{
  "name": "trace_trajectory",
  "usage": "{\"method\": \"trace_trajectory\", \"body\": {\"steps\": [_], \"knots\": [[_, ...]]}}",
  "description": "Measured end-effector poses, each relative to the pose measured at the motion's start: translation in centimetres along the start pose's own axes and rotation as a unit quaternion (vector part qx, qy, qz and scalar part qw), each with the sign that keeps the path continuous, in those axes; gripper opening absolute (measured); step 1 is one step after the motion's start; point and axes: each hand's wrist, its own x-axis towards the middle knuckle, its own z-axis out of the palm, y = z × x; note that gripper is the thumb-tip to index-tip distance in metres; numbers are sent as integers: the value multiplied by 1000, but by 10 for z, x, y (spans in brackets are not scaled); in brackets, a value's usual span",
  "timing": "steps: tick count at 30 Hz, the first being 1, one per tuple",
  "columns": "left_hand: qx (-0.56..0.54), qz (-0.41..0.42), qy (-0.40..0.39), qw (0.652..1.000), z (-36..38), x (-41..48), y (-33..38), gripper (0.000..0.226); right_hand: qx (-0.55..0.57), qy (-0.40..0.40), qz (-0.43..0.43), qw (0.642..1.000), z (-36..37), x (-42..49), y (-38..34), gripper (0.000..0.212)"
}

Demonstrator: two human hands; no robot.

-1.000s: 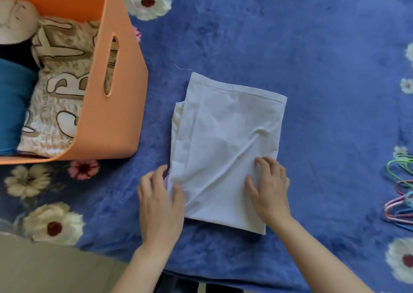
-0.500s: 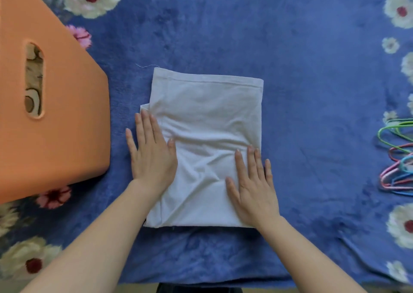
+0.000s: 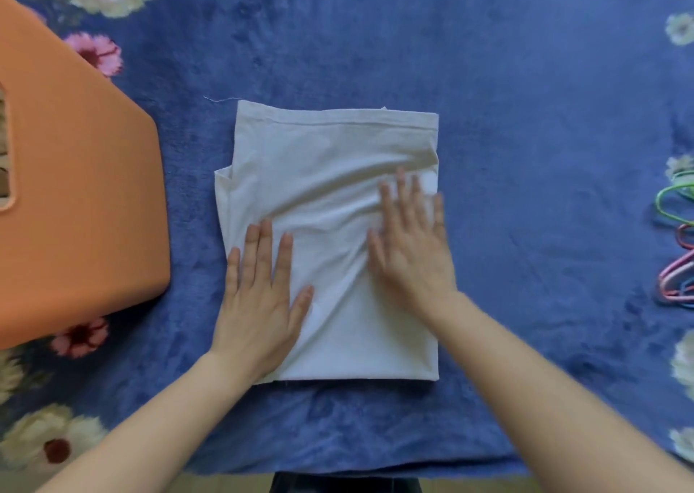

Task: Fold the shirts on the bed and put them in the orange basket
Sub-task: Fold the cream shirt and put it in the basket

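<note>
1. The orange basket (image 3: 82, 207) sits at the left on the bed (image 3: 525, 116), near the shirt but apart from it.
2. The left hand (image 3: 263, 297) lies flat with straight fingers and has slid back along the near left edge.
3. The white shirt (image 3: 330, 162) lies folded mid-bed, still creased. It looks nearly ready for the basket.
4. The right hand (image 3: 409, 244), fingers spread and holding nothing, has swept farther up the shirt's right side.

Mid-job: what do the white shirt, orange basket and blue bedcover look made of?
White shirt: thin matte knit, probably cotton; soft creases, stitched hem. Orange basket: likely moulded plastic; smooth satin wall, rounded corner. Blue bedcover: plush fleece, seemingly; fuzzy mottled nap.
</note>
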Motion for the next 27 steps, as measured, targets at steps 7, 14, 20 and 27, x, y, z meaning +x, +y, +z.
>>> {"method": "trace_trajectory", "body": {"steps": [7,14,20,27], "knots": [[-45,-92,-33,994,3,-32,-26,61,5,-152,-292,944,6,-87,17,59],[-321,-258,-57,909,-36,-44,-25,64,216,-130,13,968,-47,-108,59,36],[-355,-297,-84,882,-40,-39,-7,75,399,-168,348,831,-47,-82,29,13],[-489,-244,-73,834,-54,-50,-2,72,571,-302,340,684,-73,-96,51,14]]}}
